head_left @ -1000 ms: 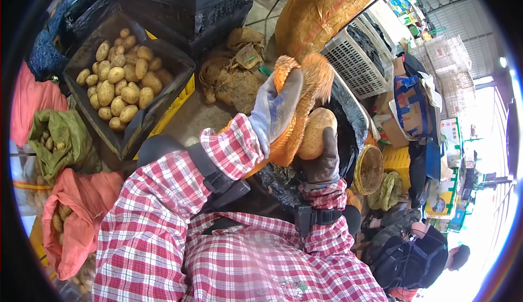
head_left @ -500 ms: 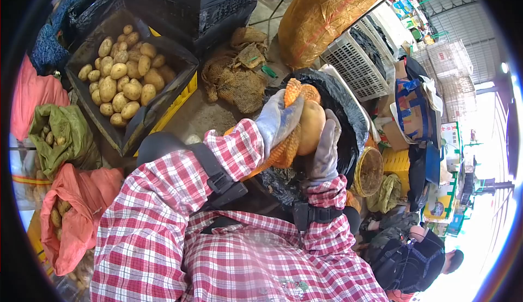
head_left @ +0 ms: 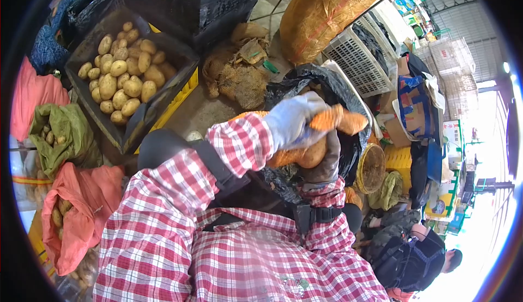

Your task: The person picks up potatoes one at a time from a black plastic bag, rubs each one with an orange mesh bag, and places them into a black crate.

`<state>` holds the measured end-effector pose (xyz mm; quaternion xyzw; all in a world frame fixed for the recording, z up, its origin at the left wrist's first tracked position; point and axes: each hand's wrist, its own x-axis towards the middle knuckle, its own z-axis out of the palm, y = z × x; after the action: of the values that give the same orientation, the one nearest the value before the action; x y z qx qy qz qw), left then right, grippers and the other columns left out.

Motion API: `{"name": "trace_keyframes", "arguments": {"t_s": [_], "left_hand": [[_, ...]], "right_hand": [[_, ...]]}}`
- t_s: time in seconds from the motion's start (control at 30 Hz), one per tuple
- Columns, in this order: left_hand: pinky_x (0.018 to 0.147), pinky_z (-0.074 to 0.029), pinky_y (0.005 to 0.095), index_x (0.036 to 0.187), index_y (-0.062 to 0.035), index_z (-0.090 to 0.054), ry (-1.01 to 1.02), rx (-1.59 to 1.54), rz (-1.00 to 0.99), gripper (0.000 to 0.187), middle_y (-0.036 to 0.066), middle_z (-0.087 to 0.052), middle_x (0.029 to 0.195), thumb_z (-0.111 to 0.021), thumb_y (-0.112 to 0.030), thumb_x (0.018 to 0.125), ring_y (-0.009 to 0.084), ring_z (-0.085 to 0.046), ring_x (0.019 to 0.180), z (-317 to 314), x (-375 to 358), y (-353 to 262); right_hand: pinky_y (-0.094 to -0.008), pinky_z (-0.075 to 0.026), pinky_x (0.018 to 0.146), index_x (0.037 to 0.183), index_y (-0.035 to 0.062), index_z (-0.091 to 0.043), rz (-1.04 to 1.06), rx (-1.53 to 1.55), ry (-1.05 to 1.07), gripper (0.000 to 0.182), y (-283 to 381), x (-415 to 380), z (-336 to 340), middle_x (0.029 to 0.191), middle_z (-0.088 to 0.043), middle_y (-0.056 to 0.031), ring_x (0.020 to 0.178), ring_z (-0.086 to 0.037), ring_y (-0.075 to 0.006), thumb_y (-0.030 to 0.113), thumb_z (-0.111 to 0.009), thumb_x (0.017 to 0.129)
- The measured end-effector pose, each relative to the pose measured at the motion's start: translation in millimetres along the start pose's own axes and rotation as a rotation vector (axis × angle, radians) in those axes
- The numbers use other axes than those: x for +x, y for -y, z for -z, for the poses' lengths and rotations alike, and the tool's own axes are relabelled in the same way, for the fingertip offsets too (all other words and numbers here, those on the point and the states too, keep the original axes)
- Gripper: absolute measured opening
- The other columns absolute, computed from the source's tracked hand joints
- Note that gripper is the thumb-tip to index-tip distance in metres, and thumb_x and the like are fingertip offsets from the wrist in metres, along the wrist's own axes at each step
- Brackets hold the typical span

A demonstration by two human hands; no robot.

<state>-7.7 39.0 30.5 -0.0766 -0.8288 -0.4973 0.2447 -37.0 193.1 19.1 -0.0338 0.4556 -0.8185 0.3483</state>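
Note:
My left hand (head_left: 294,121), in a grey-blue work glove, is closed on a bunched orange mesh cloth (head_left: 339,120), whose loose end sticks out to the right while more of it hangs below the wrist. Under it, my right hand (head_left: 330,163), gloved in grey, cups a large potato (head_left: 313,154) from the right side. The cloth and left hand cover part of the potato. Both hands are above a container lined with a black plastic bag (head_left: 348,98). What lies in the bag is mostly hidden behind my hands.
Left stands a black-lined crate (head_left: 182,65) of potatoes. Brown mesh sacks (head_left: 239,78) lie on the floor ahead. Pink (head_left: 81,198) and green sacks (head_left: 60,133) are at far left. A white crate (head_left: 354,57) and round basket (head_left: 371,168) stand right. Another person (head_left: 408,253) is at lower right.
My left hand has swung right and over the potato, carrying the cloth's end with it. The potato has dropped slightly in my right hand and is now partly covered.

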Motion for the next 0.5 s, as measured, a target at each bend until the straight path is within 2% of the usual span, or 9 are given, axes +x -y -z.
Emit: {"name": "trace_keyframes", "arguments": {"t_s": [0.03,0.1,0.13,0.23,0.27,0.33,0.43,0.47,0.5], "left_hand": [[0.088,-0.052,0.0336,0.107,-0.0045,-0.067,-0.047,-0.478,0.275,0.026,0.012,-0.066,0.110,-0.071,-0.016,0.085,0.0223,-0.064,0.103,-7,4,14],[0.079,-0.053,0.0287,0.104,0.0042,-0.065,0.030,-0.259,0.463,0.023,0.008,-0.068,0.100,-0.066,-0.015,0.092,0.0112,-0.064,0.090,4,7,40],[0.078,-0.053,0.0261,0.111,0.0028,-0.063,-0.012,-0.197,0.507,0.024,0.007,-0.068,0.099,-0.066,-0.011,0.092,0.0106,-0.063,0.084,6,6,53],[0.078,-0.053,0.0226,0.113,-0.0001,-0.062,-0.490,-1.339,0.531,0.018,0.004,-0.065,0.102,-0.061,-0.005,0.095,0.0088,-0.062,0.087,0,17,50],[0.071,-0.058,0.0271,0.112,0.0034,-0.056,-0.478,-1.059,0.488,0.020,0.011,-0.060,0.096,-0.046,-0.009,0.101,0.0223,-0.066,0.088,-2,16,44],[0.068,-0.058,0.0270,0.110,0.0025,-0.056,-0.617,-1.931,0.601,0.020,0.011,-0.059,0.099,-0.050,-0.013,0.099,0.0200,-0.065,0.087,7,24,25],[0.077,-0.055,0.0376,0.111,-0.0050,-0.056,-0.352,0.117,0.107,0.038,0.015,-0.059,0.101,-0.072,-0.022,0.082,0.0324,-0.064,0.090,-9,1,6],[0.077,-0.054,0.0410,0.101,-0.0055,-0.058,-0.253,0.274,0.091,0.037,0.015,-0.058,0.103,-0.076,-0.026,0.076,0.0353,-0.064,0.093,-13,-6,-5],[0.077,-0.054,0.0418,0.101,-0.0067,-0.058,-0.210,0.297,0.067,0.037,0.014,-0.057,0.101,-0.076,-0.025,0.075,0.0357,-0.063,0.092,-11,-7,-10]], "right_hand": [[-0.0415,-0.050,0.098,0.143,0.0070,-0.040,0.031,0.023,0.017,0.075,-2,0,2,0.134,-0.054,-0.0122,0.117,-0.058,-0.0276,0.053,-0.061,0.088],[-0.0428,-0.054,0.093,0.142,0.0080,-0.041,0.086,0.056,0.051,0.077,-3,-2,10,0.133,-0.054,-0.0137,0.112,-0.060,-0.0298,0.055,-0.064,0.086],[-0.0458,-0.057,0.085,0.141,0.0099,-0.042,0.067,0.148,0.101,0.075,1,-7,4,0.133,-0.054,-0.0141,0.108,-0.062,-0.0327,0.055,-0.065,0.085],[-0.0486,-0.058,0.081,0.139,0.0105,-0.045,-0.044,0.248,0.219,0.072,16,-3,11,0.131,-0.056,-0.0131,0.110,-0.061,-0.0331,0.057,-0.060,0.086],[-0.0484,-0.057,0.081,0.139,0.0105,-0.046,-0.063,0.262,0.185,0.071,19,-6,11,0.131,-0.057,-0.0123,0.110,-0.062,-0.0312,0.058,-0.058,0.087],[-0.0482,-0.056,0.083,0.137,0.0106,-0.049,-0.072,0.262,0.071,0.068,18,-7,11,0.129,-0.059,-0.0115,0.110,-0.062,-0.0289,0.058,-0.055,0.089],[-0.0465,-0.053,0.091,0.133,0.0105,-0.054,0.007,0.163,-0.019,0.060,1,3,-3,0.126,-0.061,-0.0113,0.112,-0.061,-0.0277,0.054,-0.051,0.093],[-0.0454,-0.050,0.097,0.132,0.0087,-0.053,0.088,0.135,-0.052,0.057,0,6,-17,0.127,-0.061,-0.0111,0.112,-0.061,-0.0283,0.051,-0.049,0.094],[-0.0456,-0.049,0.098,0.132,0.0075,-0.053,0.098,0.150,-0.067,0.056,-2,9,-12,0.127,-0.061,-0.0123,0.112,-0.061,-0.0287,0.049,-0.047,0.096]]}}
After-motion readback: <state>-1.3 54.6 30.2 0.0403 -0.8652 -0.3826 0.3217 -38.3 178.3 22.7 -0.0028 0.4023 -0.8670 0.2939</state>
